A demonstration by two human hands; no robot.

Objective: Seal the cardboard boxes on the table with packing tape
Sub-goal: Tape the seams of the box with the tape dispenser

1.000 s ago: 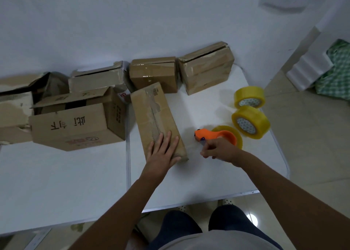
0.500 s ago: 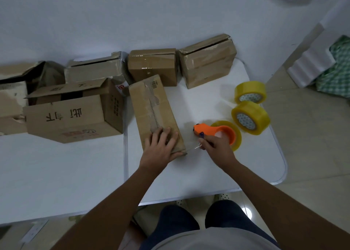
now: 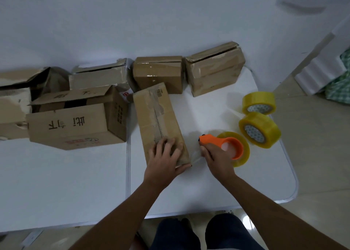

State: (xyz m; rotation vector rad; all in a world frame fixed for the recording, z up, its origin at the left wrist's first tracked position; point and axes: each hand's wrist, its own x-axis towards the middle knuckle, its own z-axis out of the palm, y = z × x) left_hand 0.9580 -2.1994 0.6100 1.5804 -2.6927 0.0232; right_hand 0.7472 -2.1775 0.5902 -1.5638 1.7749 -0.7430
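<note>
The left hand [image 3: 164,158] presses its spread fingers flat on the near end of the long cardboard box [image 3: 159,121] at mid-bench. The right hand [image 3: 215,156] holds the orange tape dispenser [image 3: 223,142] in a closed grip just beside that box, clear tape [image 3: 196,157] stretching between them.

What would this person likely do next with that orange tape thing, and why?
Probably pull the orange dispenser rightward to draw out tape: the right hand grips it beside the long box, which the left hand presses down, clear tape seemingly at its corner.
</note>
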